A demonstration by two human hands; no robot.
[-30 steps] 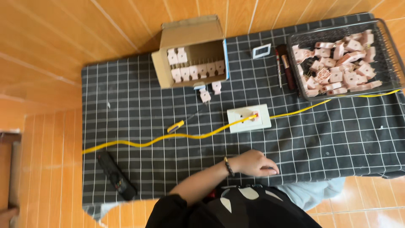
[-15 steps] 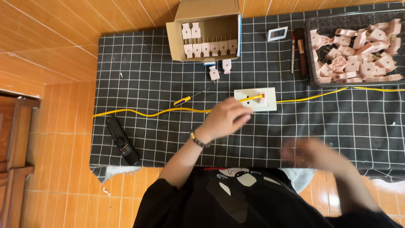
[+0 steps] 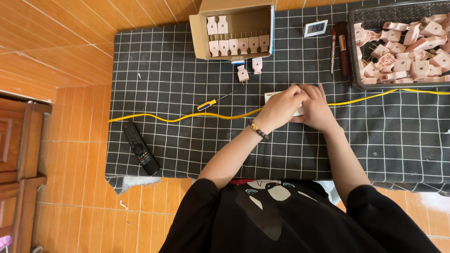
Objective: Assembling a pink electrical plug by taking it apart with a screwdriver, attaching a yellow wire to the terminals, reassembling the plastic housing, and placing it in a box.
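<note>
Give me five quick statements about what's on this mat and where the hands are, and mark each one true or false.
1. Both hands rest on the white block: true. The left hand and right hand lie together over the white block on the yellow cable.
2. The screwdriver is in the right hand: false. The screwdriver lies free on the checked mat, left of the hands.
3. The cardboard box holds rows of pink plugs: true, in the cardboard box.
4. The remote control sits inside the wire basket: false. The remote control lies near the mat's left front edge; the wire basket holds pink plugs.
5. Two pink plugs lie just in front of the box: true.
</note>
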